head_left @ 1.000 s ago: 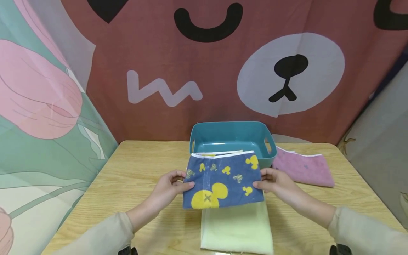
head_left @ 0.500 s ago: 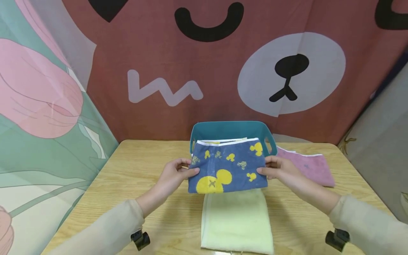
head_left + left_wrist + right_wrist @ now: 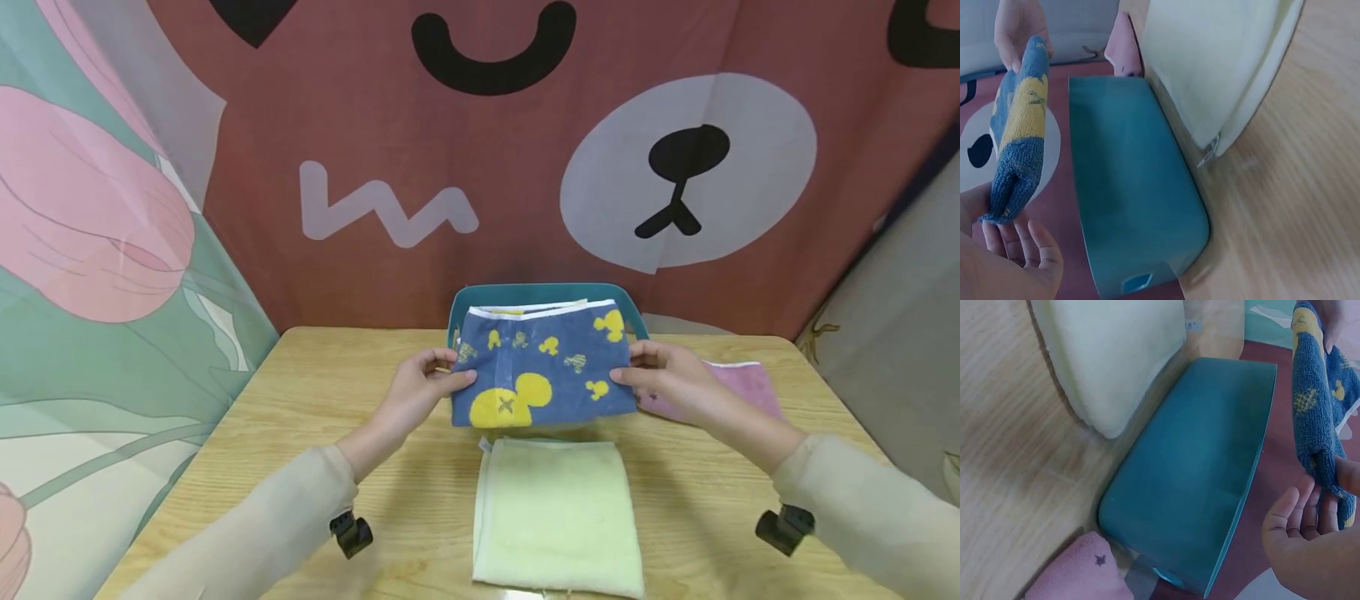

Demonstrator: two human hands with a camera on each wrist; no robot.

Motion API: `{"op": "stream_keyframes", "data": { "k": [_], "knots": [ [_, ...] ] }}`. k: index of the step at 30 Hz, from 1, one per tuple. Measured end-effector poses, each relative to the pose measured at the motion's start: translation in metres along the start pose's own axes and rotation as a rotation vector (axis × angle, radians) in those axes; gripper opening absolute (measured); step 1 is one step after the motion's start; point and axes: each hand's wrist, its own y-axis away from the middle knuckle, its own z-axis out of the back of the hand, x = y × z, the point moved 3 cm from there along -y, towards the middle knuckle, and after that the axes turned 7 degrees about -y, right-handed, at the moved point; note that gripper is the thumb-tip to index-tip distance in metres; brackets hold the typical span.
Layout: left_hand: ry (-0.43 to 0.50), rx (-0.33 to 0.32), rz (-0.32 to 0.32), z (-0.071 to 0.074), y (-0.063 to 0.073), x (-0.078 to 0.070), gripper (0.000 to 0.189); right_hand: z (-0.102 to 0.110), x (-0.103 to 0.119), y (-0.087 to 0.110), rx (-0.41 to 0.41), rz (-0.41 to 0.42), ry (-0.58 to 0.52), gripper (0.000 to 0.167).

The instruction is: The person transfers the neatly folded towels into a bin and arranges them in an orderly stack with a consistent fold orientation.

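A folded blue towel (image 3: 555, 358) with yellow mouse-head shapes and a white edge is held up by its two sides. My left hand (image 3: 420, 392) pinches its left side between thumb and fingers. At the other side my right hand (image 3: 675, 379) grips it the same way. Behind and below the towel stands a teal bin (image 3: 540, 293); in both wrist views the towel is above the level of the bin's wall (image 3: 1135, 181). Nearer me lies a folded pale yellow towel (image 3: 558, 517). The inside of the bin is hidden.
A folded pink towel (image 3: 750, 387) lies right of the bin, partly behind my right hand. All stand on a wooden table (image 3: 262, 425). A printed curtain (image 3: 337, 283) hangs along the table's back edge.
Both hands have carried the blue towel away from me and slightly to the right, from over the yellow towel to in front of the bin. More of the yellow towel shows now.
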Motion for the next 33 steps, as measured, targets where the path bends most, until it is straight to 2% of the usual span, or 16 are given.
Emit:
{"op": "stream_keyframes", "data": {
  "k": [4, 9, 18, 24, 26, 33],
  "knots": [
    [-0.048, -0.014, -0.014, 0.003, -0.01, -0.004, 0.03, 0.002, 0.003, -0.006, 0.03, 0.027, 0.042, 0.045],
    [-0.065, -0.025, -0.041, 0.003, -0.02, -0.012, 0.03, 0.007, 0.006, -0.015, 0.053, 0.002, 0.065, 0.049],
    [-0.039, -0.058, -0.072, 0.002, -0.035, -0.017, 0.027, 0.013, 0.009, -0.032, 0.036, 0.009, 0.091, 0.066],
    [0.005, -0.068, -0.082, -0.003, -0.047, -0.017, 0.026, 0.016, 0.013, -0.044, 0.013, 0.008, 0.104, 0.063],
    [0.013, -0.081, -0.078, -0.004, -0.051, -0.016, 0.026, 0.015, 0.014, -0.047, 0.008, 0.002, 0.106, 0.062],
    [0.05, -0.121, -0.052, -0.008, -0.065, -0.013, 0.025, 0.017, 0.015, -0.057, -0.004, 0.011, 0.121, 0.072]
  ]
}}
